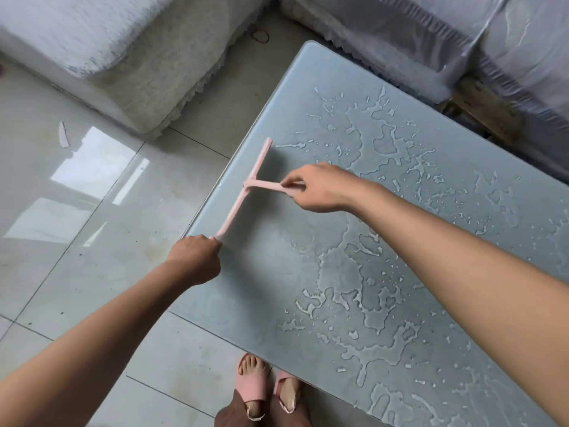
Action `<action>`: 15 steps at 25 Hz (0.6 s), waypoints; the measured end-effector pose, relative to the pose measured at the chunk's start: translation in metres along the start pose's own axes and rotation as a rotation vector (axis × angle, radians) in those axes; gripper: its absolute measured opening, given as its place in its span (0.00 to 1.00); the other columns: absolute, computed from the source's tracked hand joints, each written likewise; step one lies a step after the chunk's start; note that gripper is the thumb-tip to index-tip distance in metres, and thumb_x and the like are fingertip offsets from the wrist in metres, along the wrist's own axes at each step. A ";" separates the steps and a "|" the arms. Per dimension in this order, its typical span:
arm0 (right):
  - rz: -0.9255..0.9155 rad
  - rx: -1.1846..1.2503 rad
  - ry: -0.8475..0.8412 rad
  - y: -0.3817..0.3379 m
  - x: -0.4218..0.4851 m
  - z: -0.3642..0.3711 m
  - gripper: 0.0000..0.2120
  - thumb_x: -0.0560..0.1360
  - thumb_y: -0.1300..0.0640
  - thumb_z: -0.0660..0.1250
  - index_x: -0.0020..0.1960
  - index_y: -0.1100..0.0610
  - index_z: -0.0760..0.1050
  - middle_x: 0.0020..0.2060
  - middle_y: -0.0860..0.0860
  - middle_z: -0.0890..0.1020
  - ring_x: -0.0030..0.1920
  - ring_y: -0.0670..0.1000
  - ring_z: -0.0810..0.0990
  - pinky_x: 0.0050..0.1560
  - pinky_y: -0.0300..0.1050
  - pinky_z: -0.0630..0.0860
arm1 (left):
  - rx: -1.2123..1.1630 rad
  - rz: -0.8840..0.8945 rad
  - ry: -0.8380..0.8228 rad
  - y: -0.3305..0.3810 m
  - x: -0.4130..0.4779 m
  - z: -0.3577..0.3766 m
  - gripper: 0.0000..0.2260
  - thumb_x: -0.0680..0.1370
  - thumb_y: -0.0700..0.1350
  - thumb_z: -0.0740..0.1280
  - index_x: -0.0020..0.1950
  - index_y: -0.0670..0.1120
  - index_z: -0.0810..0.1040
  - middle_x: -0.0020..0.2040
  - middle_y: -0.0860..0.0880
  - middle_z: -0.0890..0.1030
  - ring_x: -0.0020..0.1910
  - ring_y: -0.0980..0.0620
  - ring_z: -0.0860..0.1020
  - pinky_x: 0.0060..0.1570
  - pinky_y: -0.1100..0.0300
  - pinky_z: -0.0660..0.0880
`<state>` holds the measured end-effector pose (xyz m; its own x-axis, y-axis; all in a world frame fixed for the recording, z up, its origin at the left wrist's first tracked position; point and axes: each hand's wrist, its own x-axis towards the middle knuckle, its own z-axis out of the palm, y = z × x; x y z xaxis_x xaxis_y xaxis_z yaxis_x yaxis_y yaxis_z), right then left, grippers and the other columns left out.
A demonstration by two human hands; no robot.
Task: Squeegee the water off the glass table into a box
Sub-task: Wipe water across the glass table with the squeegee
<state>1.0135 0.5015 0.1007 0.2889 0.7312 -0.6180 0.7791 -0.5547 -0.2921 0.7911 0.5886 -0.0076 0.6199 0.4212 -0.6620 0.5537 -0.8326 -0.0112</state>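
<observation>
A pink T-shaped squeegee (pixel 246 183) lies with its blade along the left edge of the frosted glass table (pixel 255 291). My right hand (pixel 320 188) pinches the end of its handle. My left hand (pixel 197 257) grips the near tip of the blade at the table's edge. Puddles and streaks of water (pixel 363 278) cover the middle and right of the glass. A strip beside the squeegee looks mostly dry. No box is in view.
A covered sofa (pixel 117 57) stands at the back left and another (pixel 462 41) at the back right, close to the table. Glossy floor tiles (pixel 77 211) lie to the left. My feet in pink slippers (pixel 264 386) stand at the table's near edge.
</observation>
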 end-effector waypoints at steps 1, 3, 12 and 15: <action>0.018 0.024 -0.005 0.011 -0.002 0.004 0.18 0.77 0.51 0.59 0.66 0.42 0.72 0.65 0.49 0.76 0.64 0.56 0.74 0.65 0.50 0.71 | -0.006 0.001 0.008 0.000 0.001 0.000 0.20 0.78 0.42 0.53 0.68 0.49 0.71 0.59 0.44 0.78 0.57 0.43 0.77 0.51 0.56 0.72; 0.071 0.031 -0.018 0.037 -0.025 0.009 0.19 0.77 0.52 0.58 0.67 0.41 0.71 0.65 0.50 0.76 0.63 0.56 0.75 0.63 0.50 0.72 | -0.014 0.008 0.008 -0.002 0.003 -0.004 0.18 0.78 0.42 0.54 0.66 0.48 0.72 0.60 0.46 0.78 0.58 0.44 0.77 0.52 0.56 0.73; -0.037 -0.175 0.124 0.030 -0.014 -0.041 0.16 0.75 0.53 0.58 0.61 0.47 0.74 0.59 0.55 0.78 0.58 0.60 0.76 0.48 0.48 0.70 | -0.084 -0.099 0.083 0.002 0.012 -0.044 0.18 0.78 0.42 0.54 0.68 0.48 0.70 0.65 0.50 0.72 0.63 0.48 0.72 0.54 0.55 0.73; -0.125 -0.147 0.119 0.000 0.043 -0.047 0.17 0.75 0.57 0.58 0.63 0.51 0.73 0.60 0.56 0.76 0.59 0.60 0.75 0.49 0.47 0.67 | -0.001 -0.155 0.114 0.001 0.031 -0.054 0.17 0.78 0.44 0.53 0.66 0.50 0.69 0.66 0.52 0.71 0.62 0.50 0.71 0.51 0.56 0.74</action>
<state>1.0522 0.5514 0.1085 0.2417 0.8370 -0.4909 0.8831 -0.3994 -0.2460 0.8409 0.6203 0.0122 0.5861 0.5823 -0.5634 0.6478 -0.7544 -0.1057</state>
